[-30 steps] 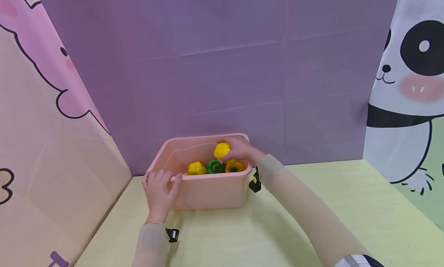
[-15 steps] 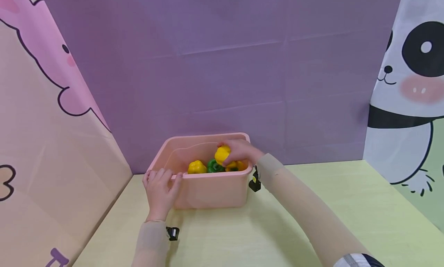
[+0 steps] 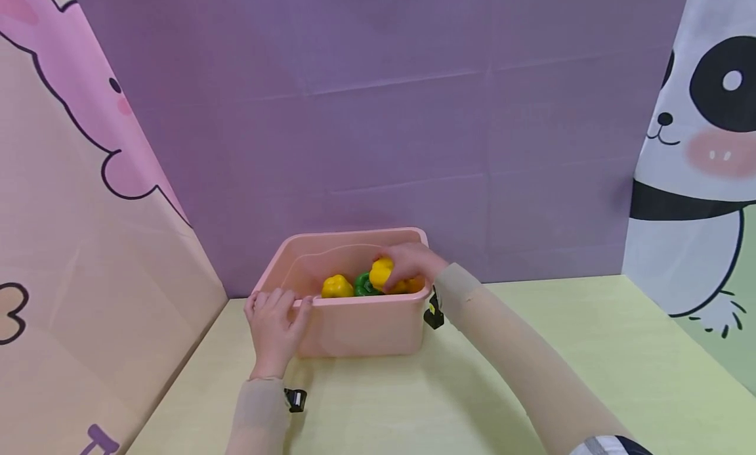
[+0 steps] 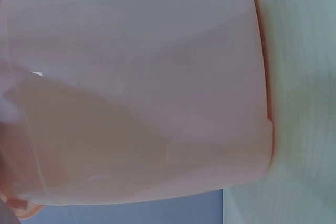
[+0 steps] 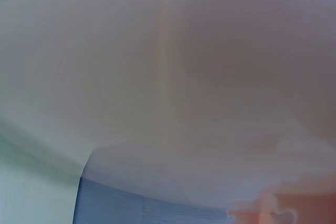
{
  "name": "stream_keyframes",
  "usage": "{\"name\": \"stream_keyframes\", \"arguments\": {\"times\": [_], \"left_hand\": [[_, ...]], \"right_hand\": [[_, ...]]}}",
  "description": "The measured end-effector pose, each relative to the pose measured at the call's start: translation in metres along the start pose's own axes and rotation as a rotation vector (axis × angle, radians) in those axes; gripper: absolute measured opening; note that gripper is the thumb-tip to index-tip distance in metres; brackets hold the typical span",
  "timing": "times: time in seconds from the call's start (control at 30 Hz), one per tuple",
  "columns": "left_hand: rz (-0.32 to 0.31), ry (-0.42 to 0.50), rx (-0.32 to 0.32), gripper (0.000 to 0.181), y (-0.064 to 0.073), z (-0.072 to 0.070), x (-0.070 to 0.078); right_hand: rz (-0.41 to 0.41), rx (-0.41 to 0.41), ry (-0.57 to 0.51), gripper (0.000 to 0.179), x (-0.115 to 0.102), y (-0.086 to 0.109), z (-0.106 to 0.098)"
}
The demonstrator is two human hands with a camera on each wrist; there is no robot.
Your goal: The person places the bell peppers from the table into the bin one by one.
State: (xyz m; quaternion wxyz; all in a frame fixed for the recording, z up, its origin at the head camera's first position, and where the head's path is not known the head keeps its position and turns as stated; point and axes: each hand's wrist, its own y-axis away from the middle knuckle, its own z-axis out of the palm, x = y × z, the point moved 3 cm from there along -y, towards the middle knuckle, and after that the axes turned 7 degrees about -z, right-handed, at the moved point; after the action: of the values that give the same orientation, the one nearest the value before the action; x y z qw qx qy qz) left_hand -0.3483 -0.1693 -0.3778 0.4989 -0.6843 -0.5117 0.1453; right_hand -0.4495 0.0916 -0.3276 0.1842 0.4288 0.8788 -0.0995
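A pink plastic bin (image 3: pixel 366 329) stands at the back of the table. My left hand (image 3: pixel 273 330) holds its front left corner, fingers over the rim. Inside the bin's right side, my right hand (image 3: pixel 415 260) grips a yellow bell pepper (image 3: pixel 380 271), thumb on the near side. Just left of it lies a green bell pepper (image 3: pixel 363 285), partly covered, and beyond that another yellow bell pepper (image 3: pixel 337 287). An orange-yellow pepper (image 3: pixel 416 284) shows under my right hand, mostly hidden. The bin's outer wall (image 4: pixel 136 77) fills most of the left wrist view.
Pale yellow-green table (image 3: pixel 561 350) spreads in front of the bin and to its right. A purple cloth (image 3: pixel 378 113) hangs close behind it. Printed panels flank the table, with a panda (image 3: pixel 685 251) on the right one.
My right hand has lowered the yellow bell pepper further into the bin, now overlapping the green and orange-yellow ones. My left hand keeps its hold on the rim.
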Motion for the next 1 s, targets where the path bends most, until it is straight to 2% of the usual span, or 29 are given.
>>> {"name": "stream_keyframes", "arguments": {"times": [0.27,0.63,1.0], "left_hand": [[0.001,-0.002,0.002,0.032,-0.0001,-0.0028,0.0002],[0.003,0.004,0.005,0.031,0.0008,-0.0037,0.0004],[0.003,0.004,-0.002,0.032,0.0005,-0.0025,0.0006]], "right_hand": [[0.008,-0.01,0.032,0.074,-0.0009,-0.0032,0.0014],[0.06,-0.024,-0.022,0.073,-0.0055,0.0011,0.0025],[0.038,-0.033,0.057,0.072,-0.0043,-0.0001,0.0027]]}}
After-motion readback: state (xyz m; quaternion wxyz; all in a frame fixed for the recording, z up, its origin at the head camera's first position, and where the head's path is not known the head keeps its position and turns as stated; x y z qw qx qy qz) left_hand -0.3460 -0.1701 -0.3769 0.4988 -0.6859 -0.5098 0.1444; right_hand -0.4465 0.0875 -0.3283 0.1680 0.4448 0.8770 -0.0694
